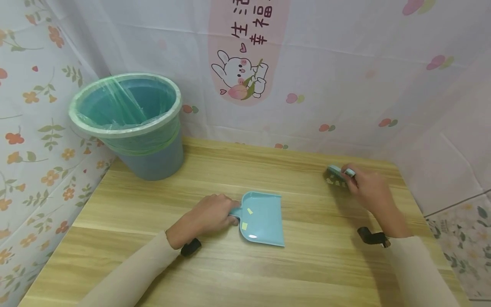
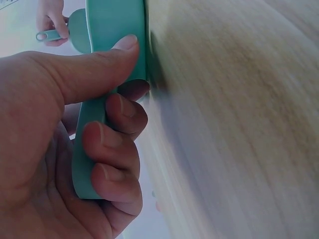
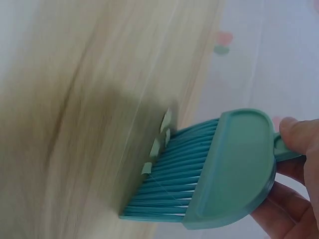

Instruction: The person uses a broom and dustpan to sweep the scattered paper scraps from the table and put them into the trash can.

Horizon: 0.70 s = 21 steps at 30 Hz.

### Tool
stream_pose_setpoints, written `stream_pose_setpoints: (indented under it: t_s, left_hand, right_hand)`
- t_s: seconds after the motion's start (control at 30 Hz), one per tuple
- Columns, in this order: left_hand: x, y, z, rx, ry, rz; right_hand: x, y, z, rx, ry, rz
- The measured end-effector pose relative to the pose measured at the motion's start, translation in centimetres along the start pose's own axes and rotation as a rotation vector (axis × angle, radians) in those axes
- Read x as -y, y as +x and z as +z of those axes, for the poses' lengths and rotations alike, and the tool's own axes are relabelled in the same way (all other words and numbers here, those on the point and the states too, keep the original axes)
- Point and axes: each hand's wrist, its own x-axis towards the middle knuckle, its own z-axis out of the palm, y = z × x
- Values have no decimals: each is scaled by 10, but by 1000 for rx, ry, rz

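Observation:
My left hand (image 1: 215, 212) grips the handle of a light-blue dustpan (image 1: 264, 219), which lies on the table with its wide lip toward the right. Two small yellowish paper scraps (image 1: 244, 226) rest inside the pan. In the left wrist view the fingers (image 2: 112, 142) curl round the handle. Over at the back right, my right hand (image 1: 370, 187) holds a small hand brush (image 3: 232, 169) by its handle. The brush's bristles (image 3: 169, 179) touch the tabletop, and several pale paper scraps (image 3: 154, 148) lie against them.
A blue bin (image 1: 153, 160) with a green-tinted plastic liner stands at the table's back left. The wooden tabletop (image 1: 307, 273) meets a printed cloth (image 1: 337, 85) along its back edge. Patterned cloth also hangs at the left.

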Motion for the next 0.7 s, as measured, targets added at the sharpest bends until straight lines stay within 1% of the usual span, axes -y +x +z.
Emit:
stream_pose_setpoints:
  t_s: [0.2, 0.33, 0.43, 0.53, 0.7]
  left_hand:
    - [0, 0, 1, 0, -5, -4]
    - [0, 0, 1, -4, -2, 3]
    - [1, -1, 1, -6, 6, 4]
    - [1, -1, 1, -2, 9, 0]
    - [0, -1, 0, 1, 6, -5]
  right_hand:
    - [26, -4, -2, -57, 29, -121]
    - [44, -10, -7, -51, 81, -171]
    - [57, -16, -11, -30, 108, -186]
    - [69, -23, -15, -4, 121, -184]
    - [87, -34, -22, 12, 140, -190]
